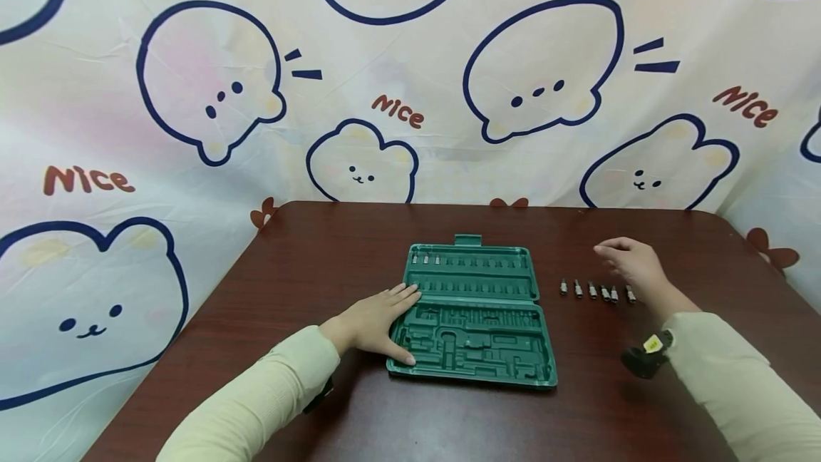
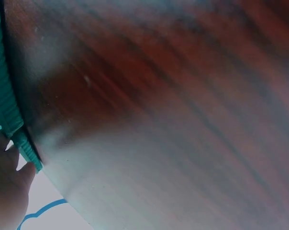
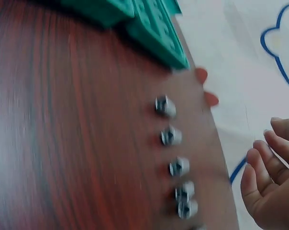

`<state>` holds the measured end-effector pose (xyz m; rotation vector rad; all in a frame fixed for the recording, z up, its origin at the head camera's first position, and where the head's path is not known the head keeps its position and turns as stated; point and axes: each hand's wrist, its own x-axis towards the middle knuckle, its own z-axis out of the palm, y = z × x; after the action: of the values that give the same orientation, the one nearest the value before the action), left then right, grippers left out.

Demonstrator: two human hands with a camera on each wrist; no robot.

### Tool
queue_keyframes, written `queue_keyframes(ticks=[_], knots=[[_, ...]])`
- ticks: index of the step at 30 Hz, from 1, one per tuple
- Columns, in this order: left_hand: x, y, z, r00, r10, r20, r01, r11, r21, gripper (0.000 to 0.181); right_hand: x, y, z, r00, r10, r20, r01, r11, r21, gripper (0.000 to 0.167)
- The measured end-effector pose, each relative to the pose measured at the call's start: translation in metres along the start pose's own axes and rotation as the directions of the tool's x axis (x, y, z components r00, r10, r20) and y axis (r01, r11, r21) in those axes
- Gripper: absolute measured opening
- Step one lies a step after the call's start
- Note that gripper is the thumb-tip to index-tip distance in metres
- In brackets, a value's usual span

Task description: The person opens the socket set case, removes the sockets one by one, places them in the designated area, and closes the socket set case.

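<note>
An opened green plastic tool case (image 1: 477, 311) lies on the table, its moulded slots facing up. Three small metal bits (image 1: 426, 259) stand in the upper left row of its far half. My left hand (image 1: 375, 319) rests with spread fingers on the case's left edge; the left wrist view catches only part of that hand (image 2: 8, 187). To the right of the case, several small metal socket bits (image 1: 592, 291) form a row. My right hand (image 1: 631, 266) hovers just beyond the row's right end, fingers loosely bent. In the right wrist view, nothing shows between its fingers (image 3: 273, 177).
The dark reddish-brown table (image 1: 321, 248) has rounded far corners. Behind it hangs a pale cloth (image 1: 436, 63) printed with cartoon bears and words. A dark device (image 1: 646, 356) is strapped at the right wrist.
</note>
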<state>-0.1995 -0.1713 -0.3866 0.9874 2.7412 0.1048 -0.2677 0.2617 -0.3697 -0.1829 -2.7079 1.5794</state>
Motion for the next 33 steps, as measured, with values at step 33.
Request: queue_keyframes(ticks=[33], knots=[[-0.001,0.003,-0.006,1.000,-0.013,-0.003,0.013,1.000,-0.019,0.105,0.011,-0.085,0.151,0.935,-0.089,0.343,0.025,0.982,0.188,0.039]])
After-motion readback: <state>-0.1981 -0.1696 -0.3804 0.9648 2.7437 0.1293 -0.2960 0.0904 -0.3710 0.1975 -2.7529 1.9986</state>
